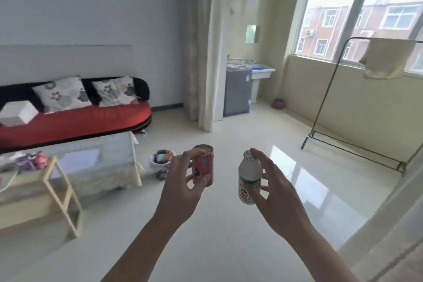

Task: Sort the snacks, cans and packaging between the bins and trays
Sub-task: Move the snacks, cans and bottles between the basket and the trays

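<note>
Carrying: left hand (183,181) grips a red can (203,165), right hand (273,181) a white bottle (249,178); next, probably dropping them into the small bin (161,160) left of the can.

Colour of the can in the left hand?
Red can, with a dark round mark on its side; head view.

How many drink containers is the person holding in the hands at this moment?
2. A red can is in the left hand, and a white bottle is in the right hand. More may lie hidden in the small bin on the floor.
</note>
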The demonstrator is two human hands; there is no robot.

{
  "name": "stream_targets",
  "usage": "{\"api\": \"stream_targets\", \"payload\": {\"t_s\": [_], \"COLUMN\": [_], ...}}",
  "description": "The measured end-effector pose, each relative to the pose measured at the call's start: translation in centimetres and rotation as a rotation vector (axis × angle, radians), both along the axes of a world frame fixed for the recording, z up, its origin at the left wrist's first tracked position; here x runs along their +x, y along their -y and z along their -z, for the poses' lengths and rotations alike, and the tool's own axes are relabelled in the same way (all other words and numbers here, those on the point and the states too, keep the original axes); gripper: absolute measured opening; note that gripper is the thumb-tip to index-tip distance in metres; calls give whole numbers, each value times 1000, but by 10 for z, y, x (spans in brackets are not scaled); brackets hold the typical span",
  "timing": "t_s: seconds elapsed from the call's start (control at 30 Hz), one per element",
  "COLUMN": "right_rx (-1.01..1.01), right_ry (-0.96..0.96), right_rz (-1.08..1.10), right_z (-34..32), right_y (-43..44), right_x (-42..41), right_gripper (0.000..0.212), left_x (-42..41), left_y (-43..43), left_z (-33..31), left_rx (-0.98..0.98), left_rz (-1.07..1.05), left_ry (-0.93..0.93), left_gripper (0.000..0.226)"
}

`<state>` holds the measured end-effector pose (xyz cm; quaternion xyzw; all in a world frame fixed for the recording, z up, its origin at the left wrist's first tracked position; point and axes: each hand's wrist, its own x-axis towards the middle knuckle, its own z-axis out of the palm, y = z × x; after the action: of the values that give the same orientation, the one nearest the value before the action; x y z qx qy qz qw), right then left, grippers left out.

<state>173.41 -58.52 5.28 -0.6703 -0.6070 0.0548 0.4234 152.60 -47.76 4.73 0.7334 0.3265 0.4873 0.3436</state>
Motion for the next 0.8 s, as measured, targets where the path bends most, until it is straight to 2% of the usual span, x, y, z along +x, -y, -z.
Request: {"api": "stream_targets", "payload": {"t_s": [0.23,0.53,0.8], "right_rx": [-20,-3,-34], "right_ry": [-16,-30,-77], "right_rz": [-232,-404,-504], "right_z": [-2,4,23], "right_y": [-79,-174,-237], "right_x": [-122,-305,-438], "right_gripper": [79,79,80], "left_x": [-148,-336,-463], "left_y": [-31,-93,-123], "left_z": [1,-4,20], "left_rx": [58,100,20], "left_rz": [-236,-337,-409], "left_ry": [-15,-111,-99], "left_gripper": [63,60,59]}}
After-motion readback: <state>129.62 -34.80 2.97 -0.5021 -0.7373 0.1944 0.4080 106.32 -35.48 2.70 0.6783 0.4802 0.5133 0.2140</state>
